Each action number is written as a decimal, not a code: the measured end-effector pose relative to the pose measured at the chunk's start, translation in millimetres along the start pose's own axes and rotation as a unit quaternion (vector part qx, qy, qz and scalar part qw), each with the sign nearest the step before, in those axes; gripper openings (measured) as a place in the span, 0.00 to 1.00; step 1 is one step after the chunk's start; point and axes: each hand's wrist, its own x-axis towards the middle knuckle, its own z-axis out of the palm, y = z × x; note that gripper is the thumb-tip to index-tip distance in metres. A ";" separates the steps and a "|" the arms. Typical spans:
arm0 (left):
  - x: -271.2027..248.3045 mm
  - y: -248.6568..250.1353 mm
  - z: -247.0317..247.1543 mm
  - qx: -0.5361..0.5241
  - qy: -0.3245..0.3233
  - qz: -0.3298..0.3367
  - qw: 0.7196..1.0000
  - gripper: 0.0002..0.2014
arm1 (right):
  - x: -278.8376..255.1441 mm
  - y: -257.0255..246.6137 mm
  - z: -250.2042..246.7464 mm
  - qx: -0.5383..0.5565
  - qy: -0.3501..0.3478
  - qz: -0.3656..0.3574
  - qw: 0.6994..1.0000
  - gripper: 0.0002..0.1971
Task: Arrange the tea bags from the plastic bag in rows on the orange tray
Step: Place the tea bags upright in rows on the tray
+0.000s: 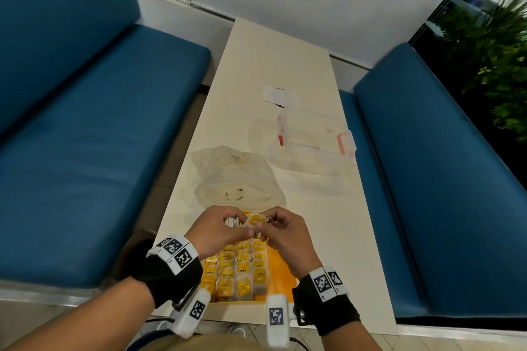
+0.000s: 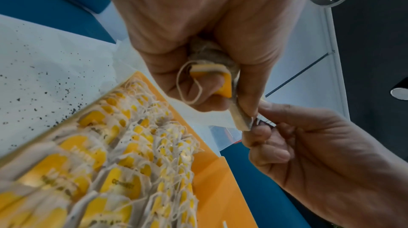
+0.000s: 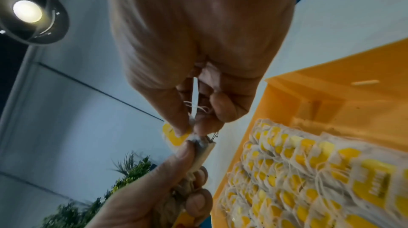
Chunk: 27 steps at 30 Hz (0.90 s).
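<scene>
A tea bag (image 1: pixel 254 221) with a yellow tag is held in the air above the far end of the orange tray (image 1: pixel 281 268), pinched between both hands. The left hand (image 1: pixel 219 229) has its grip clamped on the bag — thumb and curled fingers closed round it, with more bags bunched in the palm, as the left wrist view shows, and a loop of string (image 2: pixel 189 85) hanging out. The right hand (image 1: pixel 285 232) pinches the same bag at its edge with thumb and fingertips, its grip also closed on it. Below the hands, the tray carries many tea bags (image 1: pixel 242 271) laid in tight rows, yellow tags up, filling its left and middle part; the right strip of the tray is bare orange. The tray sits at the near end of a long pale counter (image 1: pixel 256 71). Just beyond the tray lies a crumpled clear plastic bag (image 1: pixel 236 179); whether any tea bags remain inside cannot be told. Further off to the right stands a clear plastic box (image 1: pixel 310 148) with pink clips, and beyond it a small clear lid-like piece (image 1: pixel 278 97). Blue benches (image 1: pixel 94 134) flank the counter on both sides — a green plant (image 1: pixel 496 45) stands at the far right.
</scene>
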 end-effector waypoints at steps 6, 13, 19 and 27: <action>0.2 -14.4 -21.2 0.087 0.068 -0.019 0.994 0.08 | 0.6 8.1 -23.9 -0.121 -0.035 0.068 0.990 0.07; -2.4 -42.2 -46.1 0.184 0.140 -0.121 0.965 0.20 | -15.3 28.1 -22.4 -0.355 -0.142 0.171 0.908 0.09; -5.8 -50.8 -41.9 0.126 0.115 -0.160 0.972 0.18 | -17.3 39.3 -3.1 -0.485 -0.185 0.168 0.838 0.17; -6.6 -50.1 -33.7 0.142 0.115 -0.136 0.974 0.10 | -16.4 48.9 11.1 -0.532 -0.186 0.194 0.803 0.17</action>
